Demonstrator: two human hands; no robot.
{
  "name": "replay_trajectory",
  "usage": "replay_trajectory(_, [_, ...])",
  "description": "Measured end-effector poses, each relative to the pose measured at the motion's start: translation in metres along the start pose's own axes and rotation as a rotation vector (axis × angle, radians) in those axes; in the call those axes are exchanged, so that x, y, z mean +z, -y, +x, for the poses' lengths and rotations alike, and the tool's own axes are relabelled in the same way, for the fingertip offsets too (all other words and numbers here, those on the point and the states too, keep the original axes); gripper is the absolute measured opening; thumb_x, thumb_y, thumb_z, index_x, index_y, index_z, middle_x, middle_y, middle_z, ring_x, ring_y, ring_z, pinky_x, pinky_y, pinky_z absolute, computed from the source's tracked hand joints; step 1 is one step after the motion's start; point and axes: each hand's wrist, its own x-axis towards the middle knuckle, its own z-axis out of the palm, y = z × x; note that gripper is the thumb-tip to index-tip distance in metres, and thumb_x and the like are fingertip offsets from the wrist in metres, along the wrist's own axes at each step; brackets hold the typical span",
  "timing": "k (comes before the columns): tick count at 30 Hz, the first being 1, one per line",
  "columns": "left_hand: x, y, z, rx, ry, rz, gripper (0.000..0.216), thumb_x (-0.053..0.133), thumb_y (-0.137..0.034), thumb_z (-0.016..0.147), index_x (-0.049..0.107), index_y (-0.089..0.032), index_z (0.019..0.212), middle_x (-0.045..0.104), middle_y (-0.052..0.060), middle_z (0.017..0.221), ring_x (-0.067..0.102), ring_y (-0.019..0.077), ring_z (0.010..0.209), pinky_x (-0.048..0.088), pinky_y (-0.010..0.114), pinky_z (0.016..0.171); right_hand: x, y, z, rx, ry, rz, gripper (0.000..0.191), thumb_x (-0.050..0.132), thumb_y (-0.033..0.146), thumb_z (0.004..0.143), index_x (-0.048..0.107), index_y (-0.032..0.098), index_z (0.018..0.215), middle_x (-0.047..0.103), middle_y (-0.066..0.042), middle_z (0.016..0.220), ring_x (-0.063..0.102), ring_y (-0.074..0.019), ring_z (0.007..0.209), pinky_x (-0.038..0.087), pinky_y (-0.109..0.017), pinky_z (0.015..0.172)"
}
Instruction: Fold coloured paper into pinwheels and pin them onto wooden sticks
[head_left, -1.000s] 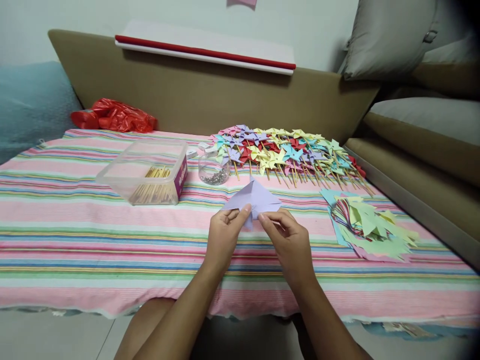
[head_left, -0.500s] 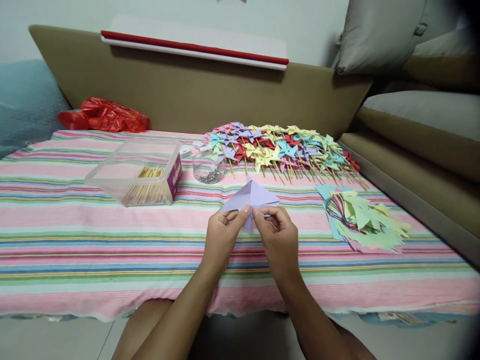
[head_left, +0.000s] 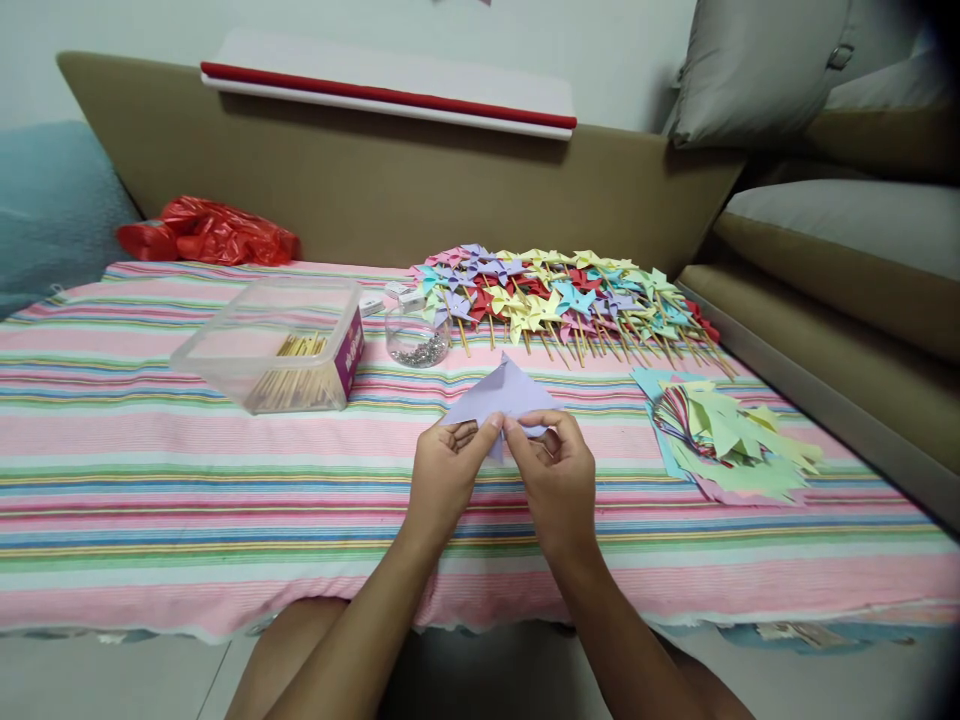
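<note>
A light purple sheet of paper (head_left: 501,392), cut and partly folded with pointed corners, is held up just above the striped cloth. My left hand (head_left: 450,460) is closed on its near left part, thumb pressed close to the middle. From the other side my right hand (head_left: 553,462) pinches the same paper, and the two thumb tips nearly meet. Whatever lies under the thumbs is hidden. Beyond the paper stands a clear round tub (head_left: 418,340) with small silvery pieces in it.
Finished paper pinwheels (head_left: 555,295) on sticks lie heaped at the back. A clear plastic box (head_left: 225,345) of wooden sticks stands left. Cut coloured papers (head_left: 742,440) lie right, with thin wires on top. A red plastic bag (head_left: 210,230) sits far left; cushions (head_left: 847,230) border the right.
The raised flap on the right of the purple paper has shifted inward, and its top point leans slightly right. Both hands stay nearly in place.
</note>
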Motion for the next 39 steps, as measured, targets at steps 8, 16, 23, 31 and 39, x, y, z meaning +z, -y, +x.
replay_trajectory(8, [-0.021,-0.009,0.007,0.147,0.167,0.415,0.025,0.069,-0.042,0.09,0.073,-0.019,0.097,0.076,0.004,0.093,0.069,0.0218,0.091,0.051,0.03,0.081,-0.029,0.002,0.022,-0.057,0.118,-0.197,0.053,0.086,0.04,0.067,0.065,0.026,0.114,0.052,-0.012,0.138,0.054,-0.0292,0.128,0.052,-0.043,0.097])
replay_trajectory(16, [-0.022,-0.014,0.011,0.352,0.247,0.599,0.015,0.067,-0.034,0.093,0.074,-0.02,0.091,0.068,0.004,0.091,0.063,0.02,0.092,0.047,0.03,0.083,-0.047,0.01,0.03,-0.037,0.398,-0.28,0.019,0.077,0.041,0.078,0.077,0.023,0.084,0.061,-0.012,0.134,0.058,-0.0288,0.126,0.052,-0.04,0.096])
replay_trajectory(23, [-0.025,-0.013,0.011,0.251,0.239,0.582,0.019,0.068,-0.038,0.09,0.076,-0.02,0.087,0.069,0.004,0.086,0.064,0.0213,0.085,0.047,0.03,0.078,-0.047,0.007,0.03,-0.129,0.443,-0.353,0.02,0.072,0.04,0.083,0.079,0.023,0.09,0.064,-0.012,0.128,0.058,-0.0294,0.122,0.052,-0.041,0.091])
replay_trajectory(31, [-0.022,-0.011,0.006,0.054,0.238,0.367,0.028,0.073,-0.039,0.085,0.071,-0.019,0.106,0.073,0.006,0.094,0.068,0.023,0.087,0.051,0.029,0.075,-0.047,0.004,0.03,-0.101,0.472,-0.312,0.021,0.073,0.039,0.084,0.08,0.025,0.097,0.068,-0.009,0.119,0.061,-0.0284,0.112,0.051,-0.04,0.087])
replay_trajectory(39, [-0.025,-0.018,0.007,-0.035,0.336,0.23,0.034,0.078,-0.037,0.082,0.061,-0.02,0.106,0.066,0.001,0.088,0.063,0.0151,0.075,0.049,0.025,0.068,-0.047,0.007,0.03,0.034,0.529,-0.228,0.021,0.075,0.041,0.081,0.08,0.021,0.087,0.071,-0.008,0.109,0.065,-0.0263,0.099,0.05,-0.038,0.085])
